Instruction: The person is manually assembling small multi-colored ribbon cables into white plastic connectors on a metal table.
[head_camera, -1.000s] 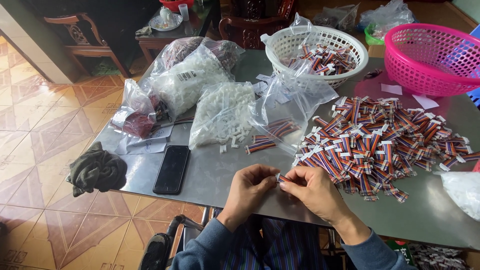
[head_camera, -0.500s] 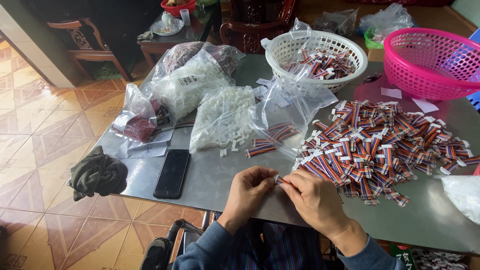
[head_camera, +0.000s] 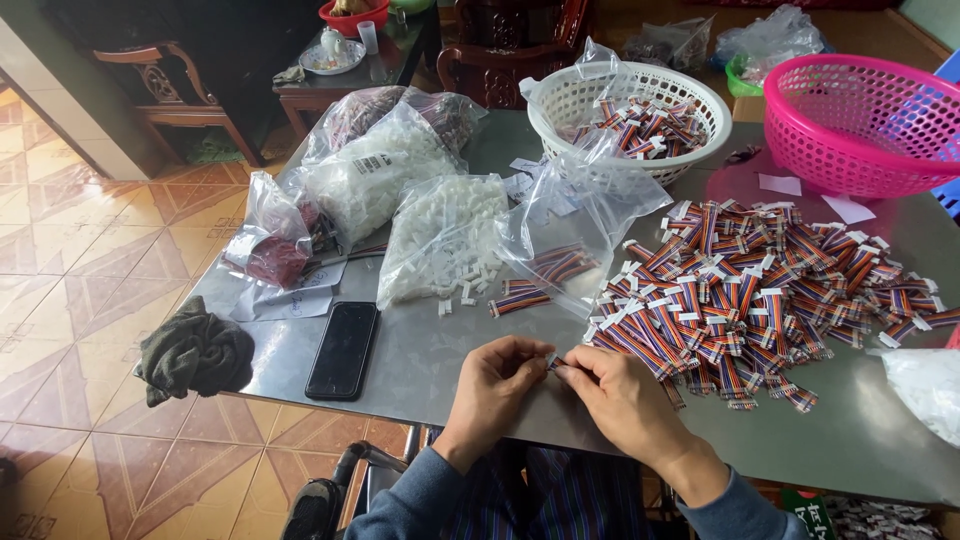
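Observation:
My left hand (head_camera: 497, 385) and my right hand (head_camera: 618, 398) meet at the near edge of the grey metal table (head_camera: 420, 360). Their fingertips pinch one small part between them, a short cable piece with a white connector (head_camera: 551, 361). Most of it is hidden by my fingers. Just right of my hands lies a large heap of short multicoloured ribbon cables with white connectors (head_camera: 760, 290). A few loose cables (head_camera: 520, 298) lie in front of an open clear bag (head_camera: 570, 225).
A black phone (head_camera: 343, 349) and a dark cloth (head_camera: 195, 352) lie at the left. Clear bags of white connectors (head_camera: 440, 235) sit mid-table. A white basket (head_camera: 630, 105) holds more cables. A pink basket (head_camera: 860, 120) stands at the back right. Wooden chair and side table behind.
My hands stay together at the table edge, with the fingers shifting slightly on the small part. The camera view has tilted a little; nothing else moved.

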